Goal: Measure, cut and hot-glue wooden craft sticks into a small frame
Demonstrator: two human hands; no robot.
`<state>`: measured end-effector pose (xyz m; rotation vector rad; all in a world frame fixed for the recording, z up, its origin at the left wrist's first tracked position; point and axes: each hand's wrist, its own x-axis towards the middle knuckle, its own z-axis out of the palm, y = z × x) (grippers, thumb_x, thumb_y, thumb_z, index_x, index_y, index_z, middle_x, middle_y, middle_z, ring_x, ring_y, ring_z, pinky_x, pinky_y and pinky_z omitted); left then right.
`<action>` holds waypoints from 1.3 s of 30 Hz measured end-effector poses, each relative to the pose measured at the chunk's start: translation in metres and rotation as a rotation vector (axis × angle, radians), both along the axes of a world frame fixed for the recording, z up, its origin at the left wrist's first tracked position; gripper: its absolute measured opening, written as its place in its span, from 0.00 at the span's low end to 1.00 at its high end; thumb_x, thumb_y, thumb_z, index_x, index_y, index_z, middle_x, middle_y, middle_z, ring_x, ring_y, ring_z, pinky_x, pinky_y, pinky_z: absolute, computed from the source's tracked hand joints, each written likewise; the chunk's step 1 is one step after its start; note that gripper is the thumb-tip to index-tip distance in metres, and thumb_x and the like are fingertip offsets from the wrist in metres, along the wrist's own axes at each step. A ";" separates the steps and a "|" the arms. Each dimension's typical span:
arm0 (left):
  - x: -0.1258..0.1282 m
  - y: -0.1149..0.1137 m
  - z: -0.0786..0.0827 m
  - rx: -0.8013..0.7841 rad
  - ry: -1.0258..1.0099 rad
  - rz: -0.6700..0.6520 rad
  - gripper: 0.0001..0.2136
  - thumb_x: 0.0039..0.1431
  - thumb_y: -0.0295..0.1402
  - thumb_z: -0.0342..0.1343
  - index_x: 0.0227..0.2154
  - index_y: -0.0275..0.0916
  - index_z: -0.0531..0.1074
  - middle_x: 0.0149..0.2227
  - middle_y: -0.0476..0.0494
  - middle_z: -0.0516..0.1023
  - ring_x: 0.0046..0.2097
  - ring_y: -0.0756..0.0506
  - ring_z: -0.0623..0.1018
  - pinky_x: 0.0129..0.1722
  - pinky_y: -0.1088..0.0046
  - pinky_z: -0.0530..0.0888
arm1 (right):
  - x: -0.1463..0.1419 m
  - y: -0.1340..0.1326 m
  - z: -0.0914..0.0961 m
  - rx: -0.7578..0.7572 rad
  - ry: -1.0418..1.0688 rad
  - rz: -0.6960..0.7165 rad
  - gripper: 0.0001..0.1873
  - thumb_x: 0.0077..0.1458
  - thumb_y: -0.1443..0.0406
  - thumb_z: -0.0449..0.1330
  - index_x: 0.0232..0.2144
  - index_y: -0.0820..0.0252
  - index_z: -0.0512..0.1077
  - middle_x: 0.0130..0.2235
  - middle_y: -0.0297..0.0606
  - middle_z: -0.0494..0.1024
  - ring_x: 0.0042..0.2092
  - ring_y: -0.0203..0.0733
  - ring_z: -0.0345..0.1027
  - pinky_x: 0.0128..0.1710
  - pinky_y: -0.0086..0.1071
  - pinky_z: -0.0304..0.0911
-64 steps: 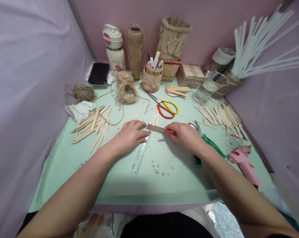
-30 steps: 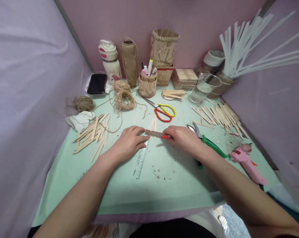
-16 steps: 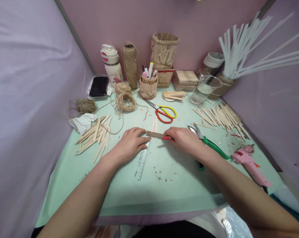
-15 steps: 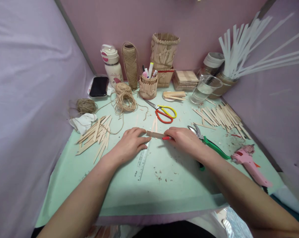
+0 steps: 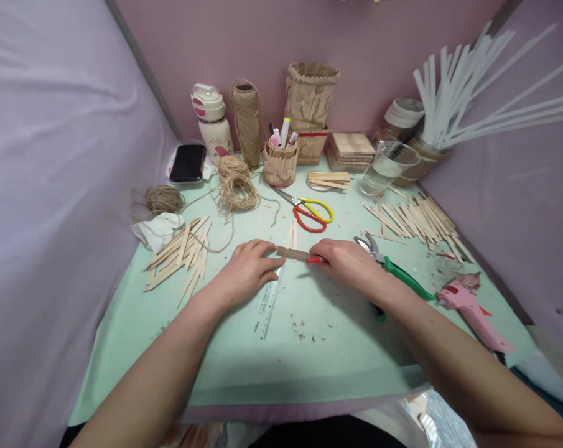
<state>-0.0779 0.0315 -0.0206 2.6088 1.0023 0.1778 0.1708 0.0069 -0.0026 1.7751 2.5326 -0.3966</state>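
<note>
My left hand is closed at the left end of a flat wooden craft stick, its thumb and forefinger on either side of the tip. The other end of the stick runs into the fingers of my right hand, which is also closed. A red, pen-like thing sticks out from under the right fingers; the rest of it is hidden. Below the left fingertips a clear ruler lies on the table, its upper end near the stick. Two narrow wood pieces lie just beyond the stick.
Scissors lie beyond my hands. Green-handled pruners and a pink glue gun lie right. Loose sticks are at left, more sticks at right. Twine, a pen holder and a water cup stand behind.
</note>
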 end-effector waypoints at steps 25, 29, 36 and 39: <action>-0.001 0.000 0.000 -0.011 0.011 0.009 0.13 0.66 0.36 0.55 0.51 0.46 0.75 0.57 0.40 0.70 0.60 0.36 0.66 0.57 0.51 0.65 | 0.020 -0.073 0.003 0.381 0.093 0.280 0.13 0.63 0.73 0.52 0.37 0.61 0.76 0.33 0.38 0.78 0.28 0.38 0.64 0.31 0.33 0.57; -0.001 0.001 -0.002 -0.001 0.011 0.008 0.13 0.66 0.37 0.55 0.51 0.46 0.75 0.57 0.40 0.70 0.60 0.36 0.66 0.58 0.52 0.65 | 0.014 -0.089 -0.016 0.518 0.117 0.331 0.14 0.63 0.74 0.50 0.41 0.64 0.75 0.33 0.39 0.79 0.28 0.38 0.64 0.31 0.33 0.59; -0.002 0.000 -0.001 -0.002 0.000 0.006 0.13 0.66 0.36 0.55 0.52 0.47 0.75 0.57 0.41 0.70 0.59 0.37 0.66 0.57 0.52 0.65 | 0.016 -0.100 0.011 0.238 0.187 0.250 0.18 0.63 0.56 0.57 0.49 0.61 0.72 0.47 0.46 0.76 0.33 0.41 0.72 0.32 0.36 0.68; -0.002 0.000 -0.001 -0.003 -0.004 0.005 0.13 0.66 0.36 0.55 0.52 0.47 0.75 0.57 0.40 0.70 0.59 0.36 0.66 0.57 0.52 0.65 | 0.016 -0.093 0.034 0.215 0.376 0.141 0.12 0.66 0.62 0.53 0.45 0.59 0.74 0.43 0.43 0.76 0.38 0.39 0.73 0.36 0.32 0.69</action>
